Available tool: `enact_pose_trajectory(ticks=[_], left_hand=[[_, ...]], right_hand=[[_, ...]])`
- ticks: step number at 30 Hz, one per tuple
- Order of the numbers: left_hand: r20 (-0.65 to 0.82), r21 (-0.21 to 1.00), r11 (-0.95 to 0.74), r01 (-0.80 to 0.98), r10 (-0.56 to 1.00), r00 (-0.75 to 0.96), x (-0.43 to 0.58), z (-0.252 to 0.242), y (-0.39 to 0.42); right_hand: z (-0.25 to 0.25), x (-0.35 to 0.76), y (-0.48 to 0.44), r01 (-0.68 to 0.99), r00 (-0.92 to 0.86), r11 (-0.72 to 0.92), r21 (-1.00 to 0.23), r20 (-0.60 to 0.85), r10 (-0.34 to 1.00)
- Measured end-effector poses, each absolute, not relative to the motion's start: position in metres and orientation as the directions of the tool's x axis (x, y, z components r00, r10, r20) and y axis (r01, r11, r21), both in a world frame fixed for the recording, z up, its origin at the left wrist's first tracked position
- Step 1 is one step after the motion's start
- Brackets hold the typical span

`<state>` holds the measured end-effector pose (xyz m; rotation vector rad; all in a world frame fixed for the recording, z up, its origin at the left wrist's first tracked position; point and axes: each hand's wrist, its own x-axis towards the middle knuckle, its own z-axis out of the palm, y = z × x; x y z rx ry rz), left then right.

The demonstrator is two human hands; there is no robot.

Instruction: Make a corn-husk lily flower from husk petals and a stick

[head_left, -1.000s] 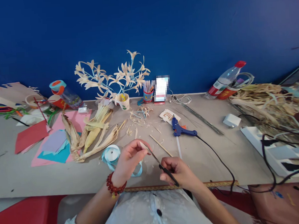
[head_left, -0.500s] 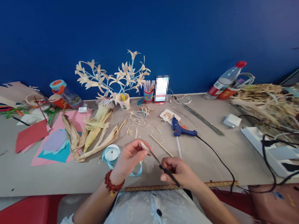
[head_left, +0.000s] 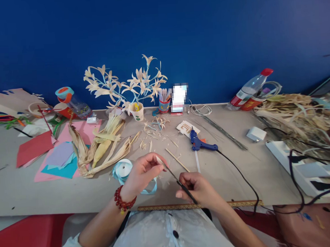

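Note:
Over the front of the table, my left hand (head_left: 143,172) pinches a small pale piece of corn husk (head_left: 159,160) between thumb and fingers. My right hand (head_left: 198,188) is closed round the black handles of a pair of scissors (head_left: 182,186). Their blades point up and left, reaching the husk piece at my left fingertips. Beside my left wrist lies a roll of light blue ribbon (head_left: 123,168), its loose end running under the hand. A thin pale stick (head_left: 177,159) rests just beyond my hands, near scattered husk scraps (head_left: 146,144).
A blue glue gun (head_left: 201,143) with a trailing cord lies right of centre. Corn husks (head_left: 99,150) and coloured paper (head_left: 34,148) cover the left. Behind stand husk flowers (head_left: 140,80) in a paper cup (head_left: 137,113). At right are a power strip (head_left: 293,168) and a bottle (head_left: 247,90).
Both hands stay almost in place. The scissors' handles appear slightly closer together in my right hand; the husk piece remains at my left fingertips.

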<state>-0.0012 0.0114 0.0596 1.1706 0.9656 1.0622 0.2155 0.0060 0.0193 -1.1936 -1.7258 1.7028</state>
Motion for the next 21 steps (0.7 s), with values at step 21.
enact_pose_trajectory(ticks=[21], left_hand=[[-0.116,0.969,0.0,0.249,0.884,0.452,0.001,0.063,0.013]], right_hand=[[0.033,0.195,0.026,-0.148,-0.434,-0.238,-0.96,-0.153,0.888]])
